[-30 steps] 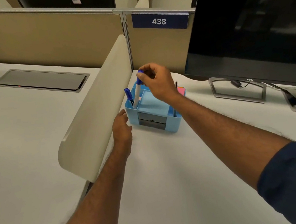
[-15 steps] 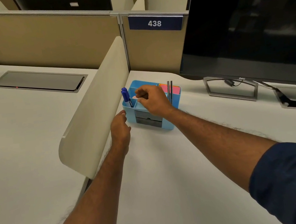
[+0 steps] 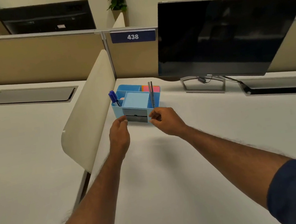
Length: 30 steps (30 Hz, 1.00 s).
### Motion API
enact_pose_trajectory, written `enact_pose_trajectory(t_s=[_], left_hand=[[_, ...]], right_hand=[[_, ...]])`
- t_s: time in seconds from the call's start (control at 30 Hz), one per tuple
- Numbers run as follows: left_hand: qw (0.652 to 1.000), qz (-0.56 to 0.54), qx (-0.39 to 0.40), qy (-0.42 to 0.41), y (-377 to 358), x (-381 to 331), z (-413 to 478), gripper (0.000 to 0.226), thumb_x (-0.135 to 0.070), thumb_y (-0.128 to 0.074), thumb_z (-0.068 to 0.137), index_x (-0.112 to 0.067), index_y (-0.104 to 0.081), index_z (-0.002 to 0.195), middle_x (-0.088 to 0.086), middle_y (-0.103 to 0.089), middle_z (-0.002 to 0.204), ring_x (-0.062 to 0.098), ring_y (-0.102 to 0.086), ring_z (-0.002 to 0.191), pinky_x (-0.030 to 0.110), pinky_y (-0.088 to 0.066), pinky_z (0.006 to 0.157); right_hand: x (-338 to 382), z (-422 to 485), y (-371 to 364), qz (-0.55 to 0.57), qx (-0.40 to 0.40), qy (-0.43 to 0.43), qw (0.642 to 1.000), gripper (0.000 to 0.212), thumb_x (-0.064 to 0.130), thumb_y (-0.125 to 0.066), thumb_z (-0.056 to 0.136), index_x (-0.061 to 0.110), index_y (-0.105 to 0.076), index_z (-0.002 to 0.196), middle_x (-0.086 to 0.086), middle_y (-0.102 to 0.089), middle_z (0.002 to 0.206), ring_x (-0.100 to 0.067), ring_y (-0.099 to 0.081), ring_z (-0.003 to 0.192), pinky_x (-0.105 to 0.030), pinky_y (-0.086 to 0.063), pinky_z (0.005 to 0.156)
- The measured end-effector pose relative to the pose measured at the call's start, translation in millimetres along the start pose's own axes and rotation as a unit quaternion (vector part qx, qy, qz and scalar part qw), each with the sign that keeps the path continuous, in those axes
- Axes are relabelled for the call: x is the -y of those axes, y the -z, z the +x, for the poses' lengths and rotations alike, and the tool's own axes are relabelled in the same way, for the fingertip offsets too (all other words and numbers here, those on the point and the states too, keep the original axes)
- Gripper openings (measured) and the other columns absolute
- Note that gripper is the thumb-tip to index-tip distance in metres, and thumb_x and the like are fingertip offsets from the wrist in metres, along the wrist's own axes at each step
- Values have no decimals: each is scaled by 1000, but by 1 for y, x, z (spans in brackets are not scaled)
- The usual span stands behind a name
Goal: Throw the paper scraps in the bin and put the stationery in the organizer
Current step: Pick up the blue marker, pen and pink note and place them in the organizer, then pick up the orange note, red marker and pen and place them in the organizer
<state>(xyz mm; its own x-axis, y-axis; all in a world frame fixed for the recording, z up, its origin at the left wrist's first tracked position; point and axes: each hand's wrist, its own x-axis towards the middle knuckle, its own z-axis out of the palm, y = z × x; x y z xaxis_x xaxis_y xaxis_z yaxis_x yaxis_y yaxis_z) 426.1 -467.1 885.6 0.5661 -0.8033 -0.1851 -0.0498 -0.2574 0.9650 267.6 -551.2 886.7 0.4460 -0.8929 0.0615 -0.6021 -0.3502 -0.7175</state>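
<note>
A light blue organizer (image 3: 136,101) stands on the white desk by the cream divider. Two blue-capped markers (image 3: 113,98) stand in its left compartment. Dark pens (image 3: 151,94) stand at its right side, and pink and orange sticky notes (image 3: 150,89) fill the back right compartment. A grey drawer (image 3: 135,115) sits in its front. My left hand (image 3: 119,132) hovers at the organizer's front left corner, fingers loosely curled and empty. My right hand (image 3: 163,120) is at the front right corner, fingers curled and holding nothing. No paper scraps or bin are in view.
A cream curved divider (image 3: 90,108) runs along the left of the organizer. A black monitor (image 3: 223,36) on a metal stand (image 3: 204,85) is at the back right, with a cable tray (image 3: 279,87) beside it. Another cable hatch (image 3: 32,95) lies on the left desk.
My right hand put the blue marker into the left compartment, let go, and drew back to the organizer's front right corner. My left hand shifted slightly toward the front left corner.
</note>
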Motion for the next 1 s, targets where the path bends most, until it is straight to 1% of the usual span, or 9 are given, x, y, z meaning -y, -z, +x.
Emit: enact_pose_trajectory(t_s=[0.1,0.27,0.4,0.53,0.57,0.7,0.8,0.87,1.0], left_hand=[[999,39,26,-21,-1,3,-29,38,-24,-39,100,-15,-51,135,6,-55,137,22,-50,125,45,-41,109],[994,83,62,-38,3,14,-85,39,-24,-39,100,-14,-50,136,6,-55,137,21,-51,125,45,-41,109],[990,101,74,-68,12,21,-128,40,-26,-43,98,-14,-52,135,4,-56,136,19,-52,124,36,-40,107],[990,86,88,-69,21,29,-176,40,-30,-45,97,-15,-54,133,4,-57,134,19,-53,121,44,-43,106],[989,86,93,-70,23,31,-190,40,-30,-46,97,-15,-54,133,3,-57,134,19,-53,121,44,-44,106],[987,95,97,-81,28,41,-222,40,-30,-47,97,-14,-54,133,4,-57,135,18,-52,121,36,-41,105],[987,83,105,-93,25,47,-242,40,-30,-47,98,-14,-53,134,3,-57,134,13,-51,116,27,-38,97],[987,75,106,-94,21,51,-255,39,-31,-48,98,-15,-53,133,3,-58,133,9,-50,111,25,-37,94],[989,65,108,-70,13,70,-289,39,-33,-49,97,-16,-53,133,1,-58,132,7,-50,108,23,-36,91]], right_hand=[[-3,-31,7,-2,-1,-22,1000,22,19,-68,87,12,-67,108,-6,-70,103,-19,-64,94,-32,-55,87],[2,-89,19,-5,-16,-39,999,22,21,-68,87,10,-68,107,-7,-71,101,-19,-64,91,-32,-54,85],[4,-142,29,-13,-32,-45,998,20,22,-69,86,13,-69,103,-5,-71,97,-17,-65,89,-33,-55,84],[5,-200,36,-41,-32,-55,997,19,24,-68,86,15,-68,102,-2,-71,96,-16,-65,88,-32,-55,83],[5,-217,38,-50,-30,-56,997,18,24,-67,86,15,-68,102,-1,-71,96,-16,-65,87,-32,-55,82],[5,-267,47,-78,-25,-46,996,16,23,-66,86,15,-68,100,0,-71,94,-16,-64,85,-34,-54,81],[-4,-303,54,-90,-31,-47,994,14,24,-66,86,17,-68,98,2,-69,92,-14,-63,84,-32,-54,80],[-16,-326,57,-95,-31,-55,993,14,26,-64,87,19,-67,99,5,-68,92,-11,-63,84,-29,-54,80],[-44,-368,58,-114,-22,-63,991,15,29,-63,88,21,-66,101,8,-66,94,-7,-61,85,-26,-53,79]])
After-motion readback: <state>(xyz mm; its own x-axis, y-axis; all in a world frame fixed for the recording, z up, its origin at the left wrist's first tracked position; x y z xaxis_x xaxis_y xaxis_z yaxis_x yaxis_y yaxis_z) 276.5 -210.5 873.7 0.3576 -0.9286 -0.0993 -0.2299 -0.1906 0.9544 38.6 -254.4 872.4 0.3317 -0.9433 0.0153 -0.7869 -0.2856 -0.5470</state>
